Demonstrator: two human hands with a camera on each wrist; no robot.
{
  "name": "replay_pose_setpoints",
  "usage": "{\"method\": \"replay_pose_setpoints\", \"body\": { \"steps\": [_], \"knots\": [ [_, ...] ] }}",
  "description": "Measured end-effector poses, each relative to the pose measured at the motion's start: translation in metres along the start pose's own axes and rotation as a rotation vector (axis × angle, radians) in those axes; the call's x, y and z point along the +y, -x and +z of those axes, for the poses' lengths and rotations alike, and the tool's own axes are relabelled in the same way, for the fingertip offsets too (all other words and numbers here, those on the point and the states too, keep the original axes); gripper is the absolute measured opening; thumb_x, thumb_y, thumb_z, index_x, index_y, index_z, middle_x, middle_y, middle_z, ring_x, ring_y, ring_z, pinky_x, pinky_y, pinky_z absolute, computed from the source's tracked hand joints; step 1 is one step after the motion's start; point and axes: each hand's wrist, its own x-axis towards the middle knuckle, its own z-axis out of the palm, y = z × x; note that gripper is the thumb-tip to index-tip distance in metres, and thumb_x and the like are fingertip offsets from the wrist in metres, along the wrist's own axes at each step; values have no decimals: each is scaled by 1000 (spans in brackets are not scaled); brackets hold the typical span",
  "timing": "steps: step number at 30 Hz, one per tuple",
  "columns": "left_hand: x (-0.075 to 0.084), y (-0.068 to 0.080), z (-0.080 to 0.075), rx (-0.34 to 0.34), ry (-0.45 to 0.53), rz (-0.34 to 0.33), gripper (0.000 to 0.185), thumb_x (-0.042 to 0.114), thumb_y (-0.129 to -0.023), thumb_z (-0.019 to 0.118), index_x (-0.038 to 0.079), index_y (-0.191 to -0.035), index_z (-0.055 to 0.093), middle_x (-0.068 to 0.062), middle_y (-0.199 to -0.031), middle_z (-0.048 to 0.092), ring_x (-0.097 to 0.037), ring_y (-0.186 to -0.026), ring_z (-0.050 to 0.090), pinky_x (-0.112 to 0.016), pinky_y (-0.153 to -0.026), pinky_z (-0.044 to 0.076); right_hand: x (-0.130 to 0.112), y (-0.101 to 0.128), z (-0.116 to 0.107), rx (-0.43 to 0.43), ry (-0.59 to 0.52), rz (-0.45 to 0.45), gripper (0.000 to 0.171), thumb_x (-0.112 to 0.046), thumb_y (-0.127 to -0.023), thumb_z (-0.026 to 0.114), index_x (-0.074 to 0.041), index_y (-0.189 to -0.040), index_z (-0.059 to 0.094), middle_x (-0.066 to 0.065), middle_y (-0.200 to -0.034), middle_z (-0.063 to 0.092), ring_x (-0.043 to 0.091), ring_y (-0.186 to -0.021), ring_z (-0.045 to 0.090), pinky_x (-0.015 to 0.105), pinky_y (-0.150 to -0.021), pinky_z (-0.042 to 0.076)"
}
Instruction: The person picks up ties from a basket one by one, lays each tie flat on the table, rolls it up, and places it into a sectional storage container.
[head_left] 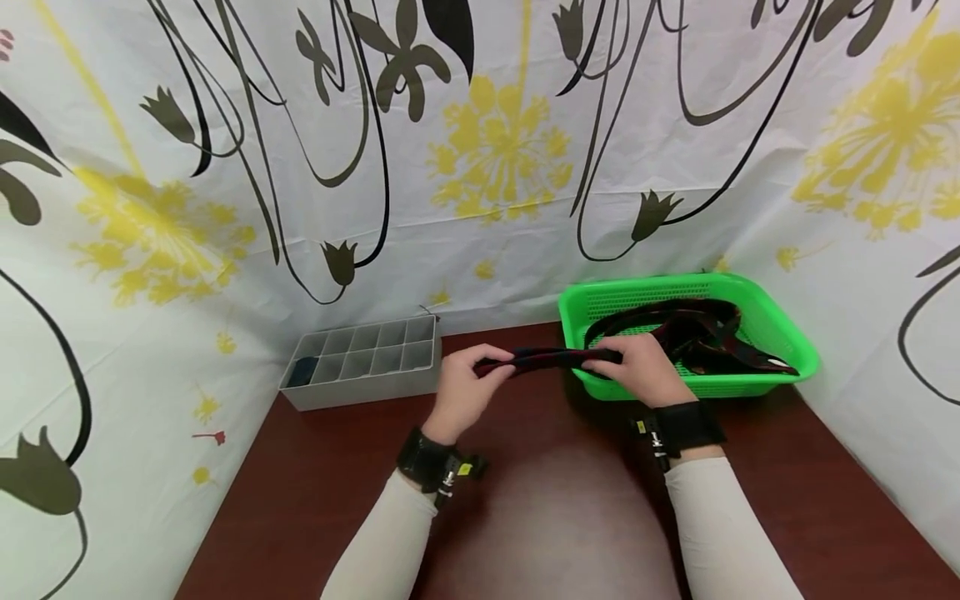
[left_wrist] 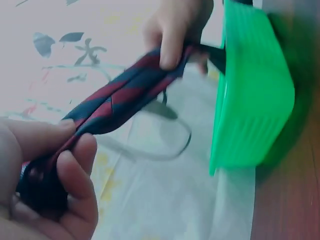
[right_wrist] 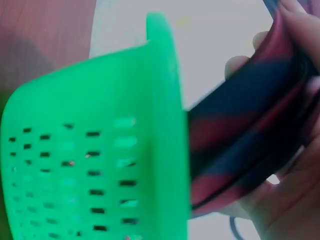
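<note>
Grey divider tray [head_left: 363,360] on brown table [head_left: 525,500].

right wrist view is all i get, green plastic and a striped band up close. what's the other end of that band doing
Observer: The left hand pinches the far end of the striped tie, so it stretches between both hands above the table.
Operator: is the green thing a bin
Observer: A shallow green basket on the table's right side; more dark ties lie in it.
Operator: anything else on the table
Observer: A grey divider tray at the far left, with something dark in one front corner cell.
Operator: where's my hand relative to the basket
Observer: The right hand has its grip on the tie just at the basket's front left rim.
</note>
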Motion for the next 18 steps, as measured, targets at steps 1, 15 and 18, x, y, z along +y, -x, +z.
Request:
{"method": "replay_pose_setpoints", "body": {
  "steps": [1, 15, 18],
  "knots": [
    [-3, 2, -9, 23, -28, -15, 12, 18, -95, 82, 20, -106, 83, 0, -109, 81, -9, -66, 54, -25, -63, 48, -3, -1, 0, -21, -2, -5, 14, -29, -91, 85, -24, -83, 74, -13, -65, 56, 4, -56, 40, 26, -59, 37],
    [-42, 26, -115, 61, 74, -249, 14, 10, -96, 79, 8, -109, 81, -16, -115, 75, -19, -77, 72, -24, -70, 59, -33, -5, 3, -212, -47, -44, 40, -40, -92, 83, -29, -67, 55, -18, -63, 30, 2, -58, 31, 25, -61, 34],
    [-41, 28, -129, 86, 128, -247, 15, 8, -97, 77, 6, -111, 80, -15, -113, 73, -17, -75, 69, -25, -70, 60, -42, -7, 1, -283, -60, -50, 28, -42, -92, 83, -33, -73, 64, -20, -65, 47, 2, -61, 42, 25, -63, 39]
  ]
}}
